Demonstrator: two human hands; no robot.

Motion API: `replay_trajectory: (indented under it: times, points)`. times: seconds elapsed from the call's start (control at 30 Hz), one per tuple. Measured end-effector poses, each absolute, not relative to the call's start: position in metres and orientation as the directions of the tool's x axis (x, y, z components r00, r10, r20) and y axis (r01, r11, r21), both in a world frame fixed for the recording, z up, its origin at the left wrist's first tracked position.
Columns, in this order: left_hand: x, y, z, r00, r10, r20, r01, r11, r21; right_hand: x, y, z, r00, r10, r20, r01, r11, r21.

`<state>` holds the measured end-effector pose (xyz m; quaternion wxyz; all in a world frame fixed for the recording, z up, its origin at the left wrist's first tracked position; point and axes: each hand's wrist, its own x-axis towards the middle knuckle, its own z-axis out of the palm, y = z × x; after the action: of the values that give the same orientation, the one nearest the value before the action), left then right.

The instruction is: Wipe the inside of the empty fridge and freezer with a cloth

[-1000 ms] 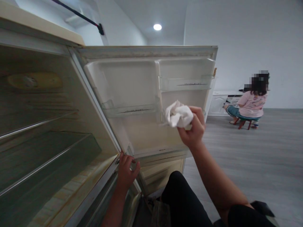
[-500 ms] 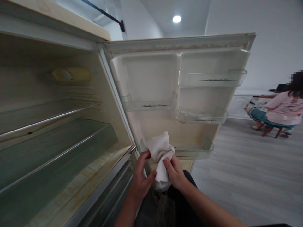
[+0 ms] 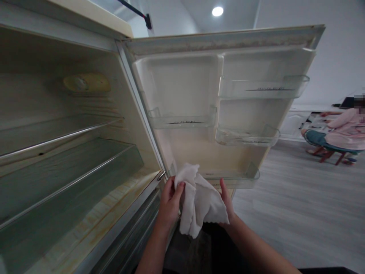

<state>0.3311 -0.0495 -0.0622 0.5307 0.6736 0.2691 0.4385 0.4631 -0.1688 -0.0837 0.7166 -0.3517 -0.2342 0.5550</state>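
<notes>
A white cloth [image 3: 199,201] with a wavy edge hangs partly unfolded in front of the fridge door. My left hand [image 3: 169,203] is closed on its upper left side, pinching it between thumb and fingers. On the cloth's right side is my right hand [image 3: 228,205], its thumb raised and apart from the cloth. The other fingers of that hand are mostly hidden behind the fabric, touching or close to it. Beyond both hands stands the open fridge door [image 3: 185,148] with its clear door shelves.
To the left is the open fridge compartment, with a glass shelf [image 3: 62,137] and yellow-brown stains on its bottom ledge [image 3: 94,228]. A closed-in lower section [image 3: 137,228] lies beneath. At right, a person [image 3: 342,129] sits on a low stool above the grey floor [image 3: 299,205].
The bunched cloth has been opened out and now spreads down and to the right. My right hand has let go its thumb grip and moved rightward; the view has shifted slightly.
</notes>
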Motion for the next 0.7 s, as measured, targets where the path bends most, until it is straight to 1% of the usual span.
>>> replay_trajectory:
  times: [0.03,0.07,0.13,0.2,0.3,0.37,0.43,0.5,0.53,0.57,0.6,0.63,0.67,0.7]
  points:
    - [0.332,-0.050,-0.062,0.481,0.820,0.310,-0.101,-0.299,0.949,0.464,-0.169,-0.083,0.254,0.965,-0.060,-0.662,0.128,-0.738]
    - [0.333,-0.050,-0.062,0.485,0.813,0.323,-0.097,-0.316,0.944,0.465,-0.170,-0.083,0.269,0.961,-0.057,-0.656,0.140,-0.741]
    - [0.336,-0.051,-0.065,0.492,0.801,0.341,-0.071,-0.353,0.933,0.464,-0.169,-0.085,0.343,0.939,-0.039,-0.578,0.178,-0.797]
    - [0.340,-0.054,-0.068,0.444,0.825,0.348,-0.037,-0.372,0.928,0.463,-0.166,-0.089,0.426,0.905,0.012,-0.438,0.218,-0.872]
    - [0.342,-0.061,-0.074,0.339,0.838,0.427,-0.028,-0.444,0.895,0.462,-0.162,-0.092,0.487,0.860,0.153,-0.202,0.282,-0.938]
    - [0.341,-0.066,-0.076,0.337,0.815,0.472,-0.008,-0.499,0.867,0.463,-0.159,-0.091,0.490,0.838,0.241,-0.070,0.314,-0.947]
    - [0.339,-0.067,-0.077,0.387,0.797,0.463,0.030,-0.513,0.858,0.465,-0.155,-0.089,0.514,0.803,0.303,0.044,0.328,-0.944]
    - [0.336,-0.063,-0.077,0.408,0.794,0.451,0.054,-0.514,0.856,0.469,-0.153,-0.087,0.569,0.747,0.344,0.149,0.318,-0.936]
    - [0.334,-0.059,-0.076,0.386,0.798,0.463,0.055,-0.521,0.852,0.470,-0.152,-0.088,0.609,0.701,0.372,0.206,0.313,-0.927]
    - [0.331,-0.056,-0.075,0.339,0.804,0.488,0.053,-0.535,0.843,0.472,-0.153,-0.088,0.656,0.628,0.419,0.278,0.315,-0.908]
    - [0.329,-0.053,-0.073,0.273,0.810,0.519,0.052,-0.552,0.832,0.472,-0.154,-0.088,0.692,0.524,0.496,0.377,0.324,-0.868]
    - [0.327,-0.050,-0.071,0.205,0.807,0.554,0.054,-0.574,0.817,0.471,-0.156,-0.089,0.686,0.404,0.606,0.504,0.337,-0.795]
    - [0.325,-0.049,-0.068,0.166,0.792,0.588,0.061,-0.603,0.795,0.469,-0.158,-0.089,0.615,0.303,0.728,0.638,0.351,-0.686]
    - [0.324,-0.049,-0.065,0.167,0.768,0.618,0.069,-0.634,0.770,0.465,-0.160,-0.089,0.488,0.262,0.833,0.746,0.370,-0.554]
